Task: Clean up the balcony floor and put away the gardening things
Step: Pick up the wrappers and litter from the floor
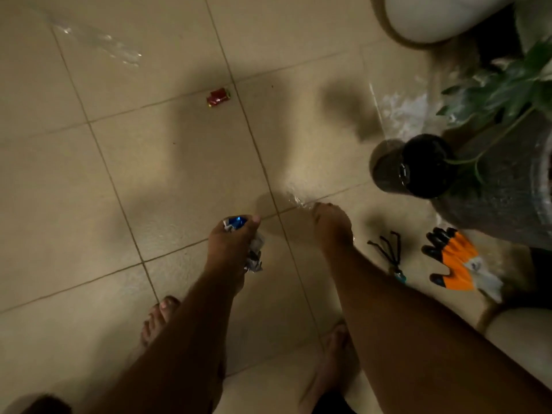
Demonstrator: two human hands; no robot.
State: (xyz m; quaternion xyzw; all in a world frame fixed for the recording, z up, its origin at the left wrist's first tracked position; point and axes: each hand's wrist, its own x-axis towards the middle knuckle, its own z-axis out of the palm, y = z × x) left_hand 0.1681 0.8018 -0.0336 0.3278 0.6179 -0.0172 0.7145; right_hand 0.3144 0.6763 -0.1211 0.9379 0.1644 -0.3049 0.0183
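Note:
My left hand (231, 246) hangs over the tiled floor and grips crumpled wrappers (236, 224), one shiny blue at the top, silvery ones bulging out at the side. To its right my right hand (331, 225) reaches down, fingers loosely extended, holding nothing. A red wrapper (219, 97) lies on the floor further ahead. On the floor to the right lie a small black hand rake (386, 252) and orange-and-black gardening gloves (451, 258). A clear plastic wrapper (101, 43) lies at the far left.
A grey planter (501, 204) with a green plant (504, 82) stands at the right, a dark bottle (418, 167) beside it. A white pot (433, 16) sits at the top right. Wet patches (400, 112) shine on the tiles. My bare feet (158, 318) stand below.

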